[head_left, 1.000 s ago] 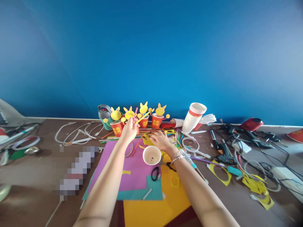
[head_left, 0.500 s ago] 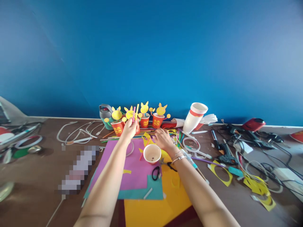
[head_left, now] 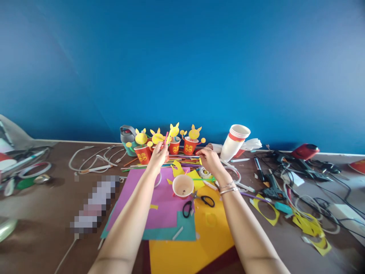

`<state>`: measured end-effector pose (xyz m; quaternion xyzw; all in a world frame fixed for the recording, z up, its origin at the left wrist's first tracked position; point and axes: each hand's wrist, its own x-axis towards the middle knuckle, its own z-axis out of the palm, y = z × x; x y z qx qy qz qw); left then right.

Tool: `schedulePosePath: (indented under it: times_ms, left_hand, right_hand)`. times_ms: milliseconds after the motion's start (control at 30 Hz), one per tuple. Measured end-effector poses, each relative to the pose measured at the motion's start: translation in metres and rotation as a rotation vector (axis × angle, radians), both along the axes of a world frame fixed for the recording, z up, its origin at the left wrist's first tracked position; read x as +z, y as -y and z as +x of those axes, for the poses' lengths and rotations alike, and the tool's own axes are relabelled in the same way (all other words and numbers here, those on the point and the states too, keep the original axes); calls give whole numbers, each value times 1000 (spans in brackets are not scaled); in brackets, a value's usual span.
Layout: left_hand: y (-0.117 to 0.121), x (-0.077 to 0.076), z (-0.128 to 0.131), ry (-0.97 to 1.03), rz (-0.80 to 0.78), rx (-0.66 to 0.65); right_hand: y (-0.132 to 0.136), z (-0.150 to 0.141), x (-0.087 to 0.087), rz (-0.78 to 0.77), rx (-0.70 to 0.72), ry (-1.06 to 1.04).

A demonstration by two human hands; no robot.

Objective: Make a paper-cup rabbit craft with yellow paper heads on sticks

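My left hand [head_left: 159, 154] is closed round a pink stick [head_left: 166, 137] and a yellow stick [head_left: 169, 136], which point upward. Over the right end of a pile of coloured sticks [head_left: 188, 163], my right hand [head_left: 209, 159] has its fingers pinched together. What lies between them is too small to name. Nearer me stands a white-lined paper cup [head_left: 183, 185], with black-handled scissors [head_left: 207, 201] beside it. Behind my left hand are several red cups [head_left: 190, 146] topped with yellow paper figures [head_left: 194, 133]. A tape roll [head_left: 204, 172] lies just below my right hand.
Purple [head_left: 164, 209], teal [head_left: 188, 228] and orange sheets [head_left: 182, 255] cover the middle. A stack of white cups [head_left: 234, 142] leans at the back right. Right of it lie a glue gun [head_left: 273, 186], cables and yellow paper offcuts [head_left: 266, 211]. White cables [head_left: 97, 160] lie left, before a blue wall.
My right hand has lifted and moved right, uncovering the tape roll and a green stick. My left hand has shifted slightly, and its sticks now tilt more to the right.
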<state>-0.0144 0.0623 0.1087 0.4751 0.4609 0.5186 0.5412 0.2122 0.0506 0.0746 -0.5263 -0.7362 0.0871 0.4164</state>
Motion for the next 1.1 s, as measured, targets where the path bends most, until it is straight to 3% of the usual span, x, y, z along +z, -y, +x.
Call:
schedulePosePath:
  times_ms: [133,300,433,533,633,833,1000,1100]
  left_hand:
    - [-1,-3,1,17,37,-32]
    - [-2,-4,4,120,-5,-55]
    - [3,-2,12,228,-19,-72]
    - [7,-1,22,336,-67,-74]
    - [13,1,30,423,-108,-113]
    - [19,4,34,534,-53,-118]
    - [20,4,35,515,-26,-116]
    - [22,6,35,518,12,-149]
  right_hand:
    - [3,-3,7,71,-57,-133]
    - [15,-4,29,187,-157,-575]
    - [21,-11,37,138,-112,-1005]
    - [22,-23,36,-10,-11,-1170]
    - [23,-38,32,-169,52,-1123]
    - [29,-61,24,-367,113,-786]
    - [32,-68,17,-465,218,-777]
    - [35,-63,23,-479,264,-751]
